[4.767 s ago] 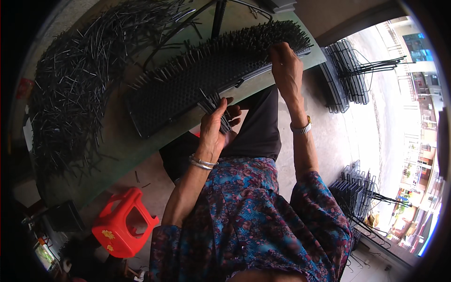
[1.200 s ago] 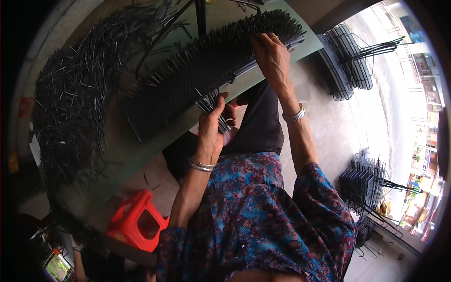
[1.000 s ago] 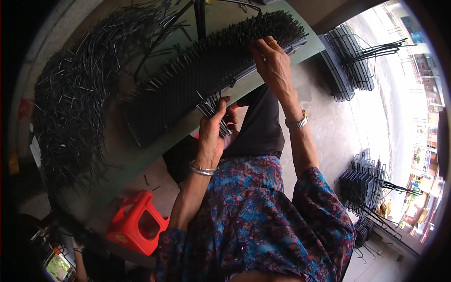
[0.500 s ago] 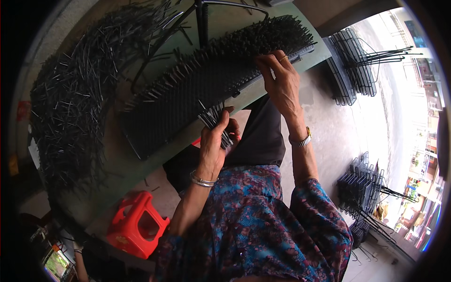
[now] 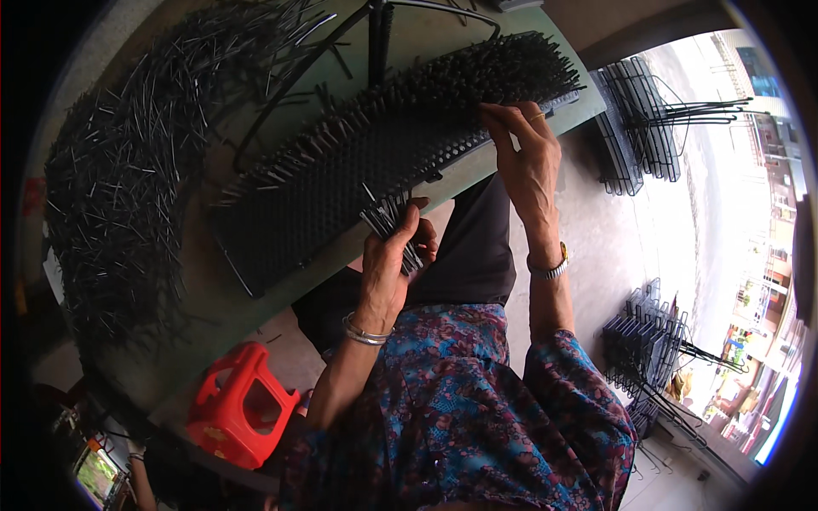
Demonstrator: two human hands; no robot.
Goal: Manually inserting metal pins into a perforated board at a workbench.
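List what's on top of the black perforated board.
Black rods stand along the far side of the board; open holes show nearer the camera. The rods hide the surface beneath; the right hand covers more.

Greenish table (image 5: pixel 213 298): black rod heap (image 5: pixel 136 153), perforated black panel (image 5: pixel 298 204).

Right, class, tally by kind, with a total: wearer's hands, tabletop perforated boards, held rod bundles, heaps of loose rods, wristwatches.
Left hand, right hand: 2
Perforated board: 1
Held rod bundle: 1
Heap of loose rods: 1
Wristwatch: 1
Total: 6
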